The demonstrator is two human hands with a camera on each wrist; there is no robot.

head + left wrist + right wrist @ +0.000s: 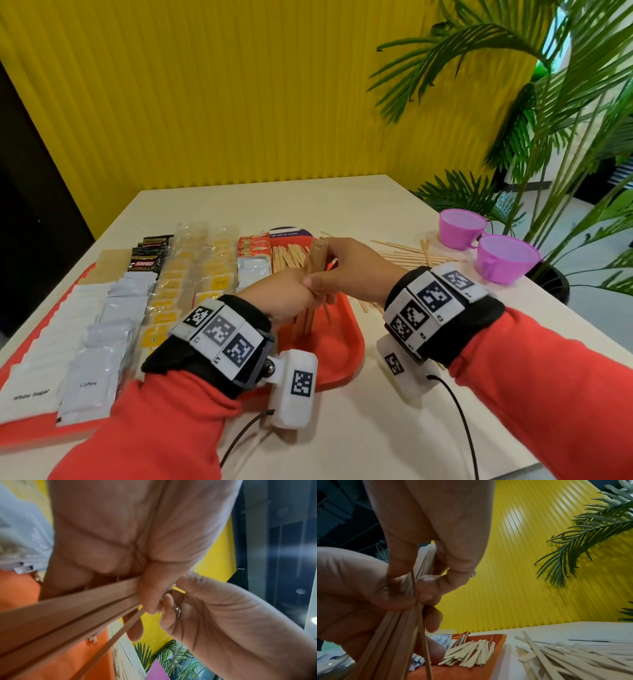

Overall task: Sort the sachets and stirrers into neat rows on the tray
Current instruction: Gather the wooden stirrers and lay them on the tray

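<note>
Stirrers (pixel 310 298) are held as a bundle above the right end of the tray (pixel 342 346), nearly upright, with the lower ends pointing down to the red floor of the tray. The left hand (pixel 287 298) has its fingers curled around the middle of the bundle, and the right hand (pixel 356 267) pinches the upper part with thumb and fingers (pixel 426 584), as if to even the tips. More stirrers lie in a row on the tray (pixel 471 651), and a loose pile of stirrers (pixel 407 255) is on the table (pixel 342 202) just beside the right rim.

These wooden sticks are probably very light, thin and stiff, so they can slide past each other and fan out; one stick already stands away from the bundle in the left wrist view. I think the best hold is around the middle with a firm squeeze, while the other hand taps the ends level.

The sachets (pixel 102 308) fill the left and middle of the tray in rows. Free room remains on the red floor at the right end, under the hands. The raised rim there can stop the sticks. Two pink cups (pixel 483 243) stand beyond the loose pile, near the table edge, and a plant (pixel 561 113) is behind them
</note>
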